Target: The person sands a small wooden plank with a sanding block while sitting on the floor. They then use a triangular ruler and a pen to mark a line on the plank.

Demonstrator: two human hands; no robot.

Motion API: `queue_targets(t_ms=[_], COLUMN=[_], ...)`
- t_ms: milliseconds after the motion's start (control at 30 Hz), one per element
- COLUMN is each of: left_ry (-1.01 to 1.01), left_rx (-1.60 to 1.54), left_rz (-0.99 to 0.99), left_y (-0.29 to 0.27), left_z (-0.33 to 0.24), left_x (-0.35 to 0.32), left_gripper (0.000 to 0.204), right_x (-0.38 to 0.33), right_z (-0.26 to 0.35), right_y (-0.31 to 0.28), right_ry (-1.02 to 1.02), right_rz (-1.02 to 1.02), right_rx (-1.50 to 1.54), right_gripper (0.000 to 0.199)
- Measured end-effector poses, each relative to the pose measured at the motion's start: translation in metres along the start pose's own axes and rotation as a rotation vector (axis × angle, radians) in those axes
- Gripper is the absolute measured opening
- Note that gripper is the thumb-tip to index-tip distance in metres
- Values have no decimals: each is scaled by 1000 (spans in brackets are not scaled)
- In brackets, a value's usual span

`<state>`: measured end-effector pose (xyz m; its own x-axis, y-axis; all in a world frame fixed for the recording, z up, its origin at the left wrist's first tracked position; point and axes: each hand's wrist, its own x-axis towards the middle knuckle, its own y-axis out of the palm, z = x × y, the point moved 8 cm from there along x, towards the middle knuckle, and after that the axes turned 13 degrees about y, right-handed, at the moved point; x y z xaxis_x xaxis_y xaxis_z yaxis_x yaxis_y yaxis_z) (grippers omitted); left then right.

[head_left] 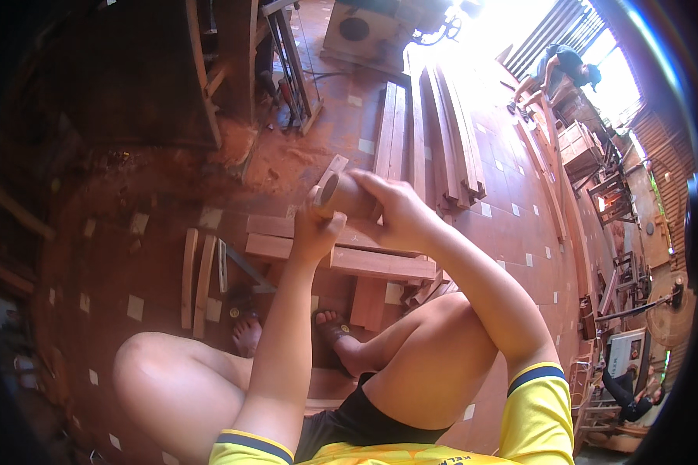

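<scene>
Both my hands are raised in front of me around a brown roll [351,197] with a round, open-looking end, like a rolled sheet; its exact kind cannot be made out. My left hand [318,231] is closed at the roll's left end, thumb and fingers gripping its edge. From the right, my right hand [399,208] wraps it, with the index finger stretched along its top. Just beyond the roll a pale wood piece [336,165] sticks up; whether it touches the roll is hidden. Under my hands lie reddish wooden beams [384,264], laid crosswise.
Long planks [446,143] lie on the tiled floor ahead to the right. Narrow curved wood strips [204,283] lie by my left foot. Sawdust [279,159] is spread ahead left near a wooden frame [287,70]. A person [564,66] bends over at far right; another [632,399] is lower right.
</scene>
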<state>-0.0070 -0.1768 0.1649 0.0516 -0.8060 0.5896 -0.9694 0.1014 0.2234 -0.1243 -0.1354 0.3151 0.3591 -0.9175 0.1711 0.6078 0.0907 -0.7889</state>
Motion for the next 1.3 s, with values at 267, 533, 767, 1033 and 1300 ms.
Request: queue_targets(t_ms=[267, 533, 767, 1033, 1300], left_ry=[-51, -26, 47, -64, -2], left_rx=[115, 115, 143, -40, 15], left_rz=[134, 93, 110, 59, 40], left_y=[12, 20, 19, 19, 11], left_z=[-16, -24, -22, -16, -15], left_x=[1, 3, 4, -1, 1], left_gripper=[12, 18, 21, 25, 29], right_x=[-4, -6, -8, -12, -14], right_z=[-20, -15, -7, -2, 2], right_y=[-13, -13, -12, -12, -3], right_ry=[121, 132, 132, 106, -22], right_rz=[-19, -2, 58, 101, 66], right_rx=[5, 26, 32, 19, -48], right_gripper=[70, 71, 70, 70, 73])
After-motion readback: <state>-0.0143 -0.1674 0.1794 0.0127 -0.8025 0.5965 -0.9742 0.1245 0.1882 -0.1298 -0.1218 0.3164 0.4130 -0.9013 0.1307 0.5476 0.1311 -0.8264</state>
